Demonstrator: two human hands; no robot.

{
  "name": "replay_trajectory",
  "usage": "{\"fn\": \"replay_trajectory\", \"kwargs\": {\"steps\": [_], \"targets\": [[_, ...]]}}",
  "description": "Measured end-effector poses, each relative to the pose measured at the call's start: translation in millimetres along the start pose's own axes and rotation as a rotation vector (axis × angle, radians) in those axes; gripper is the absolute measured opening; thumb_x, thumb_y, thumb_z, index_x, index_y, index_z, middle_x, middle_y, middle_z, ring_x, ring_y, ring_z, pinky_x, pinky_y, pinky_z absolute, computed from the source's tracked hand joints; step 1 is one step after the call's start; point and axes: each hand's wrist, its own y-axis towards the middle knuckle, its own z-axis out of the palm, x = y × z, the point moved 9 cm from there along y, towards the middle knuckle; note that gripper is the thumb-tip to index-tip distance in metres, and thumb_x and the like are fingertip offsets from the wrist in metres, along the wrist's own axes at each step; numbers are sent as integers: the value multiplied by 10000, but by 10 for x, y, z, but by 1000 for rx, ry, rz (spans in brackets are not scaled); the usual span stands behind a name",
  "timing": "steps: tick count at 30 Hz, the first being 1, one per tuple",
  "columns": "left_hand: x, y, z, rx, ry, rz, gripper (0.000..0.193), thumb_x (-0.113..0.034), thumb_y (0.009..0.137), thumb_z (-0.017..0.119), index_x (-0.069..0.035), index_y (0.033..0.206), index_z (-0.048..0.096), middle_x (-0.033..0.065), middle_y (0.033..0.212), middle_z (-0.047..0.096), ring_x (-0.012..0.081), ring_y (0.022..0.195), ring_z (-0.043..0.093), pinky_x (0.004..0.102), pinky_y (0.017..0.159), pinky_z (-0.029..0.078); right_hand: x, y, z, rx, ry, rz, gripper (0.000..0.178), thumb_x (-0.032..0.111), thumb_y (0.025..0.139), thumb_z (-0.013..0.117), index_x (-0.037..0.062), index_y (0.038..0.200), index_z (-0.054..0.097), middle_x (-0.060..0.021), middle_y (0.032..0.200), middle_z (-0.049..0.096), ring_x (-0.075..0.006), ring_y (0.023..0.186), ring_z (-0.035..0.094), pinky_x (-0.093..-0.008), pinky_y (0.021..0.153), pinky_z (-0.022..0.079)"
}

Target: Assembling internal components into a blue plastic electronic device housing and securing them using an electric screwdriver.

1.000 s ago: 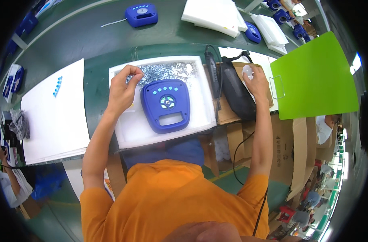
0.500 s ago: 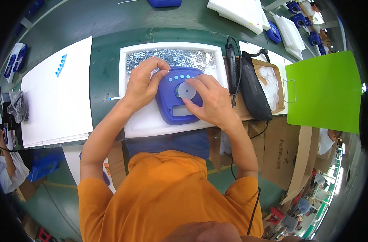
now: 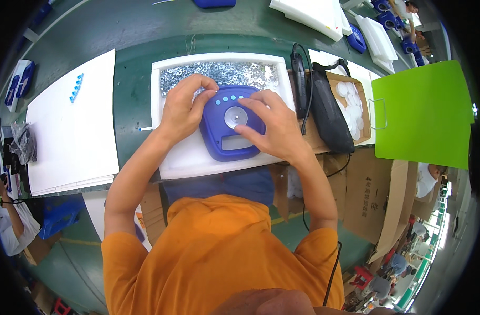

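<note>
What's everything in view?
Worktable: 1, green, centre
Foam tray: 1, white, on worktable
Metal pieces: many, silver, in tray
Housing: 1, blue, on tray
Clear disc: 1, translucent, on housing
Disc box: 1, brown, right
Loose discs: many, white, in box
Pouch: 1, black, right
Corded device: 1, black, by pouch
Panel: 1, lime, right
Sheets: stacked, white, left
Strip: 1, turquoise, on sheets
Slabs: several, white, top right
Other housings: several, blue, background
Cartons: several, brown, lower right
Co-workers: several, some white-clad, edges
Shirt: 1, orange, bottom
Left hand: 1, at housing corner
Right hand: 1, at disc

Both forearms [image 3: 133,170] angle inward — left hand [image 3: 184,109] pinched, right hand [image 3: 279,127] curved, its fingers [image 3: 255,106] parted.
</note>
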Motion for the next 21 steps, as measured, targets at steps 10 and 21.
{"fn": "replay_trajectory", "kwargs": {"steps": [10, 21], "targets": [[-78, 2, 16, 34, 99, 45, 118, 67, 1023, 705, -20, 1102, 709, 128, 1089, 807, 337, 1082, 787, 537, 1225, 521, -1086, -22, -225, -134, -355, 230, 95, 122, 968, 835, 105, 1055, 800, -81, 1023, 686, -321, 1019, 732, -472, 835, 610], [-64, 5, 12, 24, 124, 76, 127, 61, 1010, 721, -34, 1095, 721, 112, 1082, 807, 344, 1087, 780, 560, 1240, 513, -1268, 200, 57, -11, -465, 197, 124, 217, 961, 861, 102, 1001, 835, -69, 1056, 702, -296, 1060, 736, -463, 850, 645]]}}
